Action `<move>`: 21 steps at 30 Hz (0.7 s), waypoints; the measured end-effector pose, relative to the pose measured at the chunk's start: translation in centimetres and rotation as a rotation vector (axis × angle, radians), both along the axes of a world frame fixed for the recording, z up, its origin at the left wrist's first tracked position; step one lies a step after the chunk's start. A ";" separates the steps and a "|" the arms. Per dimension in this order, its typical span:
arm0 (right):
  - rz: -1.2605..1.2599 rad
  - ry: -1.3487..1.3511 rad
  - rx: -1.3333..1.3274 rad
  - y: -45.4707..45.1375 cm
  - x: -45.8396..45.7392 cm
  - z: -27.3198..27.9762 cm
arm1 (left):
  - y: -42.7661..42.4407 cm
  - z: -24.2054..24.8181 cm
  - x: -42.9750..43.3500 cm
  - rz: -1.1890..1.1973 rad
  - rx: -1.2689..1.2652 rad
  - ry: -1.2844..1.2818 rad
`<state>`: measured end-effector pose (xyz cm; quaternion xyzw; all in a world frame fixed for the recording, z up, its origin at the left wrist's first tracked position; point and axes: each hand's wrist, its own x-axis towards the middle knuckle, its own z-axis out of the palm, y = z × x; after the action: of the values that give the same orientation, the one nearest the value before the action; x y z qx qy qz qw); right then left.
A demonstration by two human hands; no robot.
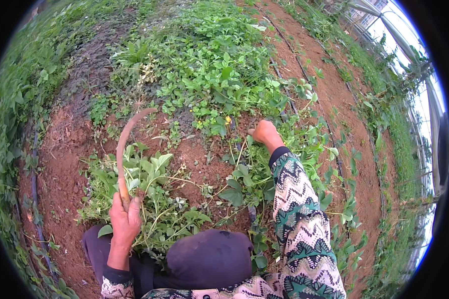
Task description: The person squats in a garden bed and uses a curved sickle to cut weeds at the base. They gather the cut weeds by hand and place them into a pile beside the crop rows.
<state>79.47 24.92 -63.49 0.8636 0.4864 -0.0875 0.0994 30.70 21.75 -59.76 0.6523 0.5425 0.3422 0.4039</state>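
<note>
My left hand [125,216] is closed around the wooden handle [123,190] of a sickle. Its curved, rust-brown blade [124,142] points up and bends to the right at the tip, above the soil. Under the blade and beside this hand lies a heap of leafy green plants [153,202], some with long stems. My right hand [265,135] reaches forward, low at the soil on the edge of the green growth. Its fingers are curled downward, and what is between them is hidden. Just left of it is a small yellow flower or leaf [228,119].
A dense patch of low plants [217,71] grows ahead. Black drip irrigation lines [299,61] run along the reddish soil [333,112] on the right; another hose [35,187] lies left. My knee [209,258] is bent close below. Greenhouse frame pipes [393,30] stand at the far right.
</note>
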 end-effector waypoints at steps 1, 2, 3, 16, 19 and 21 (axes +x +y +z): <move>0.055 0.012 0.096 -0.8 0.6 -1.6 | -0.2 -0.2 1.5 -0.077 0.000 0.023; 0.113 -0.016 0.022 -0.6 1.3 -2.5 | -0.3 -0.3 2.8 -0.162 -0.017 0.062; 0.041 0.008 0.163 -1.2 1.6 -3.0 | -0.3 -0.4 4.2 -0.248 -0.035 0.101; 0.033 0.367 0.733 -5.4 1.5 -1.8 | 3.9 -6.1 26.1 -0.370 -0.592 -0.091; 0.066 0.337 0.731 -5.2 1.1 -2.1 | 3.2 -7.7 30.1 -0.332 -0.356 0.008; 0.098 0.324 0.743 -5.2 1.0 -2.0 | 3.1 -8.3 32.5 -0.337 -0.413 0.098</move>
<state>80.42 19.75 -65.52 0.7914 0.5350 -0.0360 -0.2935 63.23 24.80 -68.02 0.6529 0.5033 0.1202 0.5532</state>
